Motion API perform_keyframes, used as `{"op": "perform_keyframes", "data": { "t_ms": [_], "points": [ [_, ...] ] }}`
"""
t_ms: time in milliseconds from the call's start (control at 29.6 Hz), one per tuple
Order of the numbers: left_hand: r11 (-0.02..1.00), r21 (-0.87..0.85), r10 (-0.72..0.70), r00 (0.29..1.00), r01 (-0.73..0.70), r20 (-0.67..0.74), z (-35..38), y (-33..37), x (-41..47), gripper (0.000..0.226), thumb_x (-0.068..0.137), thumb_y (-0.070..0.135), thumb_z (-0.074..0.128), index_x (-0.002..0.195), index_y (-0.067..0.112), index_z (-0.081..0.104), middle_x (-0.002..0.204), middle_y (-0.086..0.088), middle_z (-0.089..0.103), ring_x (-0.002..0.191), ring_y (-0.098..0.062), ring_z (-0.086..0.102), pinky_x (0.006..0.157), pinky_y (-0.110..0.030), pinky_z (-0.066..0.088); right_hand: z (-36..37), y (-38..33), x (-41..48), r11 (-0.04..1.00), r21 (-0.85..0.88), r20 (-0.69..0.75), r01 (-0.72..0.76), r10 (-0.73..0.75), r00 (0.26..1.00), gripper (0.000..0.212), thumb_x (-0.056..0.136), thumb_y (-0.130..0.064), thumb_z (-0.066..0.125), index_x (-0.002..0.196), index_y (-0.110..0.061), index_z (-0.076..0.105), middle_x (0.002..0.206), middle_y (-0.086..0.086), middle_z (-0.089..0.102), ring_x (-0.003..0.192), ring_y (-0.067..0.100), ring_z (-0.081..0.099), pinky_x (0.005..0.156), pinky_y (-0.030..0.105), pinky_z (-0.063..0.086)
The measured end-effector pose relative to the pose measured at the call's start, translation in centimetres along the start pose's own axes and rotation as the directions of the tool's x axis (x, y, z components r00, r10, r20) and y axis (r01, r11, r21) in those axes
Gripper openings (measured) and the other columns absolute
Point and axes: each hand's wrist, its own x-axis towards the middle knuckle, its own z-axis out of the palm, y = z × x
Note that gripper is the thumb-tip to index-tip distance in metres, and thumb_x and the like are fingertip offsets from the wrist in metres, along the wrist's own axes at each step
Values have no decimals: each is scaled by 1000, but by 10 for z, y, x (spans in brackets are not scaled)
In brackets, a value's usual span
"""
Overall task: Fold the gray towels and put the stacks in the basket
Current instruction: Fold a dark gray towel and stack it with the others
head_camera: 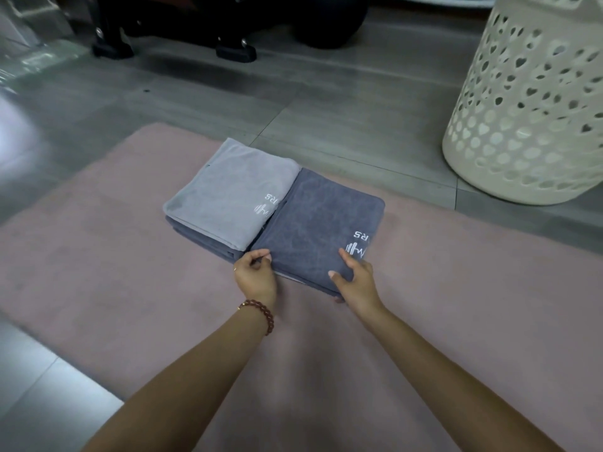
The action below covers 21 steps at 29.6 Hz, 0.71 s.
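**Towels point(313, 216) soft and floppy: lift the pile from under**

Two folded piles lie touching on the pink mat point(130, 256): the dark stack point(303, 230) nearer me, and the light stack point(228, 190) at its 10 o'clock. The basket point(528, 109) stands on the floor at 2 o'clock, well apart from both.

My left hand point(256, 272) pinches the dark stack's 7 o'clock corner with curled fingers. My right hand point(354, 275) grips the near edge at 5 o'clock, thumb on top and fingers tucked beneath.

I judge this cloth light, limp and a little grippy. It won't break, but layers will slide and sag if I lift by one edge. I'd push both palms further under, toward the middle, press down with the thumbs, and carry it level. The light stack looks thicker, with darker towels below, so it wants the same hold.
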Motion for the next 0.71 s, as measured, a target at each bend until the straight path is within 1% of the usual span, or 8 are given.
{"op": "perform_keyframes", "data": {
  "t_ms": [101,169,271,440,541,609,642,710],
  "points": [
    [1000,16,-2,1000,2,11,-4,-2,-1,18,84,-5,59,79,12,64,75,1,58,65,-9,51,75,-24,46,-5,4,-1,997,-77,-33,-6,3,999,60,87,-20,66,141,-20,40,132,12,32,123,23,45,106,22,30],
    [995,97,27,996,-35,85,-5,1,-9,12,86,1,60,92,12,63,100,-7,49,75,-9,50,89,-29,44,-9,3,-1,996,-9,-86,-85,84,993,67,83,-24,69,141,-23,34,129,9,34,112,22,48,103,25,34],
    [982,190,-63,958,9,279,-4,0,-28,43,86,15,65,127,17,50,130,-11,27,116,-20,40,110,-34,30,-12,1,7,978,137,-104,-157,172,980,76,79,-14,73,136,-12,22,127,10,49,109,27,55,98,35,44],
    [976,209,-23,921,-64,390,-6,-2,-33,59,83,15,69,137,20,44,137,-14,23,124,-31,42,110,-42,34,-6,-7,7,983,152,-84,-101,115,990,81,84,-1,59,143,-17,6,116,2,49,98,20,53,87,27,41],
    [966,231,23,926,-117,376,-11,0,-37,61,84,14,69,138,14,42,144,-17,18,135,-29,28,116,-35,21,2,-4,-2,993,82,-13,-79,80,997,86,86,-3,55,146,-32,0,114,3,49,95,24,56,81,26,42],
    [860,432,100,919,-272,380,-16,2,-44,65,86,24,66,142,15,36,152,-19,3,142,-32,8,117,-35,11,-2,-2,-6,995,29,-31,-98,99,995,82,88,-8,58,146,-38,8,125,9,41,92,23,54,82,22,41],
    [739,538,185,890,-406,417,-18,3,-47,67,88,32,62,145,17,30,155,-19,-4,144,-31,-1,117,-38,6,-5,-2,-7,996,-23,-56,-88,87,995,78,88,-10,59,146,-37,15,129,11,33,95,23,52,86,21,39],
    [489,574,309,746,-657,591,-20,3,-50,74,89,54,43,150,21,18,157,-14,-9,145,-29,-11,115,-41,-4,-11,0,-8,980,-199,-108,10,-32,994,70,87,-15,61,145,-31,26,135,11,22,113,25,49,100,24,35]
  ]
}}
